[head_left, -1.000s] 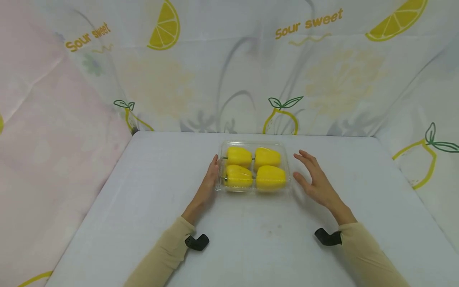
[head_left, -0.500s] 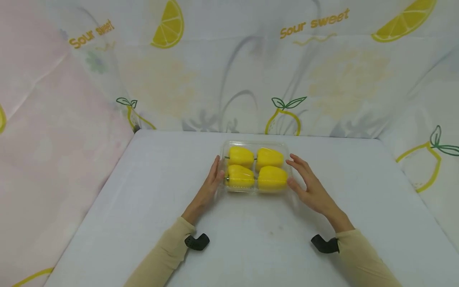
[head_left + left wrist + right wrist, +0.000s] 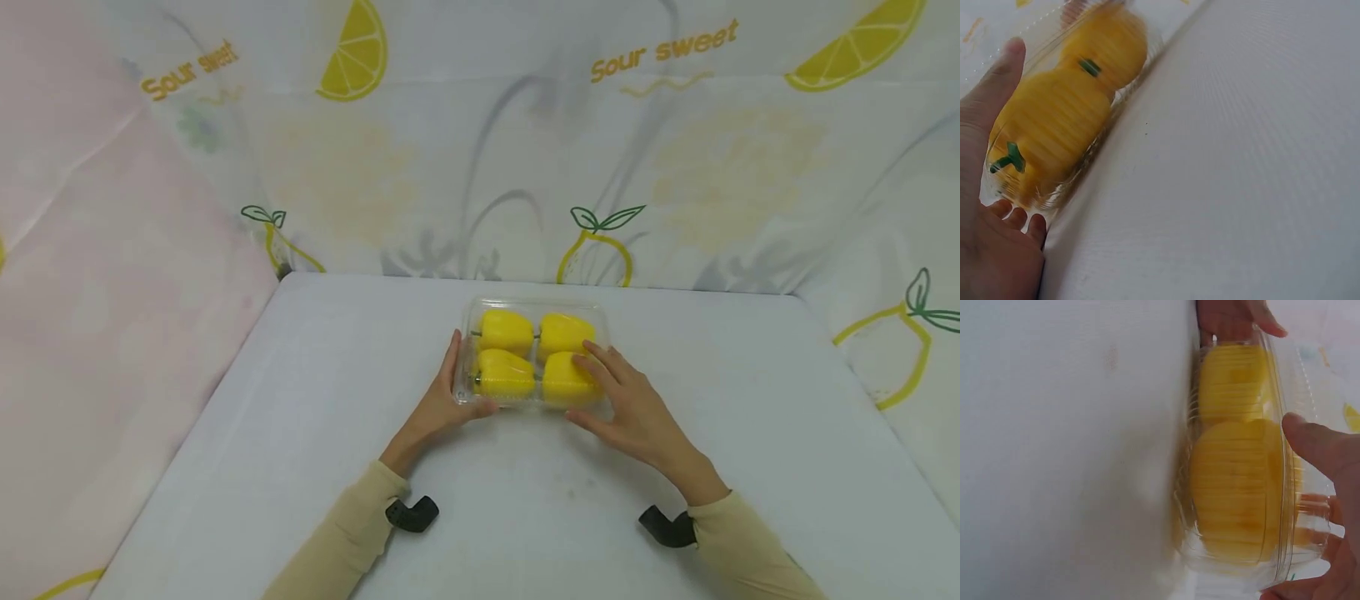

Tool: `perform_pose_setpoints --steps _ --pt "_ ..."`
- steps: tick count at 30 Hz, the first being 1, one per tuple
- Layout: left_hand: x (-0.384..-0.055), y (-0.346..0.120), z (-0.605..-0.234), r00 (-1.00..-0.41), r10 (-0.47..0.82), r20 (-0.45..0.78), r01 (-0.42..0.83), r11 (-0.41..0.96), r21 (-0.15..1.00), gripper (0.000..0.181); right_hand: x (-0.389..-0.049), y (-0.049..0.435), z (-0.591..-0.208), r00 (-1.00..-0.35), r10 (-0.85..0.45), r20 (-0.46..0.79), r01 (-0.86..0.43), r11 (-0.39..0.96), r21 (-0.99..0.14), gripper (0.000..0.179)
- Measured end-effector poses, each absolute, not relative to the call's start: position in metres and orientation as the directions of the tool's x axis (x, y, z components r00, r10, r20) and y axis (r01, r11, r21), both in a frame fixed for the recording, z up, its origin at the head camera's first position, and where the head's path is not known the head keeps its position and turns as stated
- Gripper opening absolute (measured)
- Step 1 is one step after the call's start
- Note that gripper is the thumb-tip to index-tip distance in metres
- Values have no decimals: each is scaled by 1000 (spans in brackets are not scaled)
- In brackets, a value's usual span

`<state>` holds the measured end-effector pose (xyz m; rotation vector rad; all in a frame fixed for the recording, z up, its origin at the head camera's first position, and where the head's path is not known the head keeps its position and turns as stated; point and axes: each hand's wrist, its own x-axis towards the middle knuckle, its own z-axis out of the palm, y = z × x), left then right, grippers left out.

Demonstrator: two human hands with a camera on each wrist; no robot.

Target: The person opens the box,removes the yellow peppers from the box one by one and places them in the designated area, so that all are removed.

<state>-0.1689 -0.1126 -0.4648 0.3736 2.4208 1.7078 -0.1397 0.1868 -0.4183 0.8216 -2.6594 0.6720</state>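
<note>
A clear plastic clamshell box (image 3: 467, 392) lies on the white table with several yellow bell peppers (image 3: 507, 332) inside, their green stems pointing left. My left hand (image 3: 437, 410) holds the box's front left corner, fingers along the left side and thumb on the front edge. In the left wrist view, bent fingertips (image 3: 1017, 217) show by the box's end. Over the right part of the lid reaches my right hand (image 3: 641, 421), its fingers loosely spread on top. Its thumb (image 3: 1310, 439) is at the front rim in the right wrist view.
The white tabletop (image 3: 495, 517) extends around the box. Behind it hangs a lemon-printed cloth (image 3: 480, 142), with more cloth on both sides. A black wrist camera mount (image 3: 412, 514) sits on the left sleeve, another mount (image 3: 667, 527) on the right one.
The right hand has come in from the right side and moved onto the lid. The left thumb has slid to the box's front edge. The box has stayed nearly in place.
</note>
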Motion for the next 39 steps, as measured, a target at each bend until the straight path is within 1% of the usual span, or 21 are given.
perform_pose_setpoints --steps 6,12,20,29,32,39 --pt "-168 -111 -467 -957 286 35 135 336 932 129 -140 183 -415 -766 -464 444 -603 758 -248 67" --pt "-167 -111 -468 -957 287 53 152 334 930 128 -142 186 -408 -740 -503 447 -626 758 -183 65" --pt "-166 -110 -466 -959 280 44 141 335 932 126 -145 191 -402 -721 -575 387 -664 733 -147 65" --pt "-167 -110 -467 -958 285 41 138 331 934 126 -146 192 -405 -702 -625 342 -683 727 -74 64" --pt "-168 -110 -467 -956 288 49 147 327 934 126 -146 192 -405 -695 -637 333 -684 729 -35 65" --pt "-168 -111 -467 -956 287 52 147 321 936 127 -143 186 -401 -693 -661 288 -665 740 100 64"
